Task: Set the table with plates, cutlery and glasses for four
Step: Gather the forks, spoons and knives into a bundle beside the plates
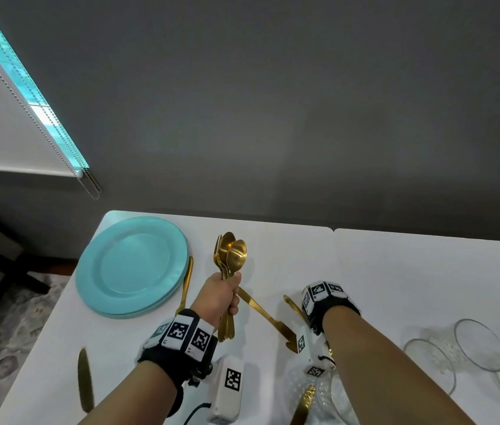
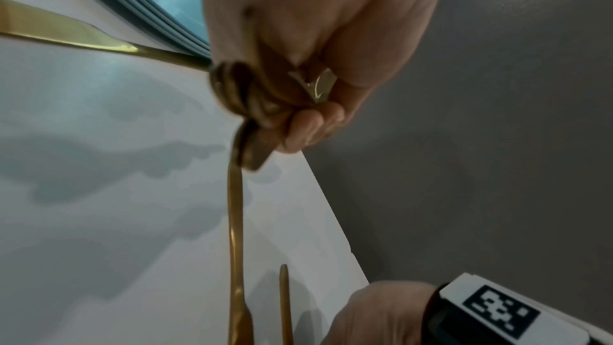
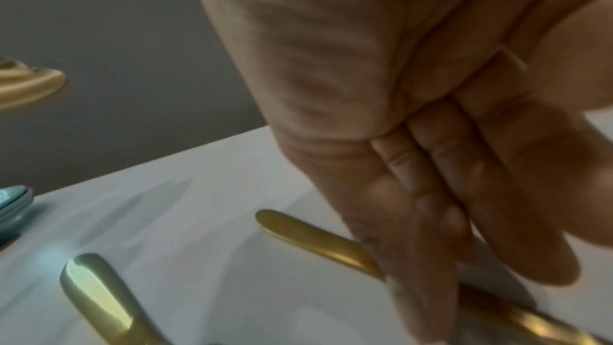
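gold spoons and forks (image 1: pixel 229 265) bunched upright in clenched left hand (image 1: pixel 221 294) near teal plate stack (image 1: pixel 132 265) at table's (image 1: pixel 395 271) far left corner; right hand (image 3: pixel 431 167) fingers straight, touching a gold knife (image 3: pixel 311 238).

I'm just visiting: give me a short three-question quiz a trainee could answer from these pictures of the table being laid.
1. True or false: the left hand grips a bundle of gold spoons and forks.
2. Where is the stack of turquoise plates?
A. at the table's far left corner
B. under the glasses
C. in the right hand
3. Fill in: the right hand, fingers straight, reaches down to a gold ____ lying on the white table.

Key: 1 true; 2 A; 3 knife.
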A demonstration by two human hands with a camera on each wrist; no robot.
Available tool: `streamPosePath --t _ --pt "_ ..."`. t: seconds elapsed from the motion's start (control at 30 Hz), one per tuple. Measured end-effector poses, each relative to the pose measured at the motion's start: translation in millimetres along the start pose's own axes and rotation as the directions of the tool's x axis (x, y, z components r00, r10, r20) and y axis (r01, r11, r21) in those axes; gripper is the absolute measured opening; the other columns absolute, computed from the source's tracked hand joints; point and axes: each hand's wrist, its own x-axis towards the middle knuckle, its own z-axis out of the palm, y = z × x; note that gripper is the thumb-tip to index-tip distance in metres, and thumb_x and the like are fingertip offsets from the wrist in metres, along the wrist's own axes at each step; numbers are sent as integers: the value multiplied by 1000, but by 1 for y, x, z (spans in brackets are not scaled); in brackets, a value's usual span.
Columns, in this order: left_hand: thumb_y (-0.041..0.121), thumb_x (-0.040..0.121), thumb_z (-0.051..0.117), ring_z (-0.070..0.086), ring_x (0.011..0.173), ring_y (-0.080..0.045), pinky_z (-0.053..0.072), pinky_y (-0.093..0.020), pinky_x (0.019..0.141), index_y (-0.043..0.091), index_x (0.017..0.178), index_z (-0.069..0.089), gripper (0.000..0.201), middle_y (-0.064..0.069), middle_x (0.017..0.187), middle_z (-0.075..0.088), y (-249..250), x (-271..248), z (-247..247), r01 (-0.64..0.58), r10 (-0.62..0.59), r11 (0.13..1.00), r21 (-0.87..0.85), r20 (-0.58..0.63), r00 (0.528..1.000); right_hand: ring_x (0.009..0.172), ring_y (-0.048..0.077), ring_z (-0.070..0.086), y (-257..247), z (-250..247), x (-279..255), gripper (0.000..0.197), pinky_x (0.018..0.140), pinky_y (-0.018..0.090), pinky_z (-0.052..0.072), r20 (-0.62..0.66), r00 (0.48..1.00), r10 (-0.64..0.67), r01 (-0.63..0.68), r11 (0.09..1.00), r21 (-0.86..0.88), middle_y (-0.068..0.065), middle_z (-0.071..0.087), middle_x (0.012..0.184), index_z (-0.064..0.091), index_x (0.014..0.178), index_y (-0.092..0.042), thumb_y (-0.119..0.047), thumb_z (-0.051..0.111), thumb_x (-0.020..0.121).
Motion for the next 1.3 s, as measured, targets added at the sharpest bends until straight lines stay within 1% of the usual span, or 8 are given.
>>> streamPosePath --t 0.1,0.23,0.37,0.5,0.6,0.93,1.13,1.3 --pt "20 97 45 37 50 -12 35 -24 47 12 78 42 22 -2 63 40 -1 -1 -5 0 0 1000 -16 -8 1000 118 33 55 1 12 12 45 69 16 57 55 997 -46 52 992 -114 14 57 124 59 121 -9 -12 64 77" --pt "18 98 44 39 50 -13 36 -24 47 11 75 42 24 -3 62 42 -2 -1 -11 3 -3 1000 -30 -1 1000 123 32 51 8 21 53 34 27 3 30 -57 986 -156 127 928 -349 21 50 135 54 124 3 -7 51 91" --pt "19 99 43 49 53 -15 40 -23 47 10 79 45 22 -4 64 49 2 0 -14 -26 26 999 -22 2 1000 79 24 59 -19 -28 -31 9 64 21 46 -16 992 -127 121 971 -207 4 61 76 58 72 -13 -14 61 80" --pt "22 100 41 60 62 -16 47 -23 51 10 92 48 16 -6 73 58 12 2 -16 -102 103 995 22 -37 994 83 24 67 -38 -51 -2 39 73 29 54 -124 965 -233 191 941 -281 0 64 83 69 101 -15 -33 71 67" --pt "24 100 40 63 70 -18 49 -25 56 9 102 47 16 -6 80 61 20 7 -19 -127 130 991 28 -114 985 90 22 64 -58 -79 -46 22 74 29 53 -161 896 -413 323 857 -402 3 67 96 72 101 -14 -18 65 81" --pt "11 98 39 59 57 -20 50 -26 49 -7 104 52 22 -14 74 61 13 8 -6 -55 60 987 149 -27 998 89 24 58 -97 -62 -115 26 71 32 46 125 715 -688 501 380 -778 7 62 104 62 114 -8 -18 45 97" --pt "3 94 38 62 63 -26 53 -33 59 -8 108 52 23 -22 79 66 0 7 6 -64 67 965 255 -6 998 71 19 52 -102 -59 -120 19 63 28 45 105 750 -653 500 455 -737 0 45 64 67 102 -6 -14 52 93" --pt "-2 94 24 42 48 -18 37 -28 46 4 92 44 21 -15 61 48 -3 0 11 43 -45 995 95 16 999 74 20 57 -95 -56 -115 20 58 26 42 40 772 -634 544 627 -558 3 57 80 72 99 -11 -14 55 89"
